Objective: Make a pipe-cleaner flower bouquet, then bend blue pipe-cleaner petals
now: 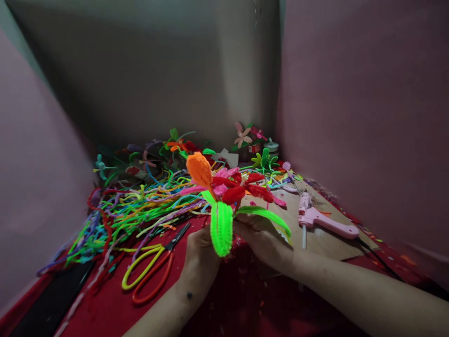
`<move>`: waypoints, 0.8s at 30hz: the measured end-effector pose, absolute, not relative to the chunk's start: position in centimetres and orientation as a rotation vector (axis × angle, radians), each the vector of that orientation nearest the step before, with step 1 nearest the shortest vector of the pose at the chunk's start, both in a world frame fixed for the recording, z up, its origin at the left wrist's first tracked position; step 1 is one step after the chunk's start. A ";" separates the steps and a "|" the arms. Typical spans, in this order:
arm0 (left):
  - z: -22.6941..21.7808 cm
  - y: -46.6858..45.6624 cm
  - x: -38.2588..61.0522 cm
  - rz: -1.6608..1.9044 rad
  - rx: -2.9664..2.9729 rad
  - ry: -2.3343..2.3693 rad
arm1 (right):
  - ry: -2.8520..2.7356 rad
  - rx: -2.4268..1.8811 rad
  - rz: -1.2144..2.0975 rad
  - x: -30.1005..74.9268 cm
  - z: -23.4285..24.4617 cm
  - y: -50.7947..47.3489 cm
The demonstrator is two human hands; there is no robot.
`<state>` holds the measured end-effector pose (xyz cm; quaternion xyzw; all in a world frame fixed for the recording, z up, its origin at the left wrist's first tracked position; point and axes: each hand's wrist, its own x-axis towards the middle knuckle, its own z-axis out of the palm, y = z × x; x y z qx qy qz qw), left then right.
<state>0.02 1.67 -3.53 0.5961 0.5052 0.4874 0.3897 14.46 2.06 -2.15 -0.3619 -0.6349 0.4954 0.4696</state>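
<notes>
My left hand [198,250] and my right hand [261,236] meet at the centre, both closed around the stems of a bunch of pipe-cleaner flowers [224,196]. The bunch has an orange bud [199,169], red petals [245,187], pink bits and bright green leaves [221,227] that hang over my fingers and hide them in part. The bunch stands a little above the red cloth [105,299].
A tangled heap of coloured pipe cleaners [133,206] lies at the left. Scissors with yellow and orange handles [154,267] rest beside my left wrist. A pink glue gun [321,220] lies on brown cardboard [333,243] at the right. Finished flowers [245,135] stand at the back against walls.
</notes>
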 end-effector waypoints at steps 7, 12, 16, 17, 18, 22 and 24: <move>-4.3 1.8 -0.3 1.247 1.656 1.304 | -1.437 -0.736 1.434 14.1 -2.2 2.0; -1.4 0.5 0.9 1.237 1.746 1.406 | -1.293 -0.491 1.613 13.5 -2.1 1.8; -0.6 0.2 1.5 1.218 1.659 1.430 | -1.222 -0.361 1.698 13.6 -2.2 1.8; -0.6 0.3 1.5 1.203 1.638 1.417 | -1.202 -0.356 1.707 13.7 -2.3 1.9; -0.7 0.3 1.5 1.189 1.614 1.404 | -1.190 -0.357 1.714 13.8 -2.4 2.0; -1.0 0.4 1.4 1.168 1.555 1.377 | -1.169 -0.407 1.707 13.9 -3.1 2.4; -1.1 0.4 1.3 1.192 1.583 1.372 | -1.173 -0.386 1.723 13.8 -3.2 2.4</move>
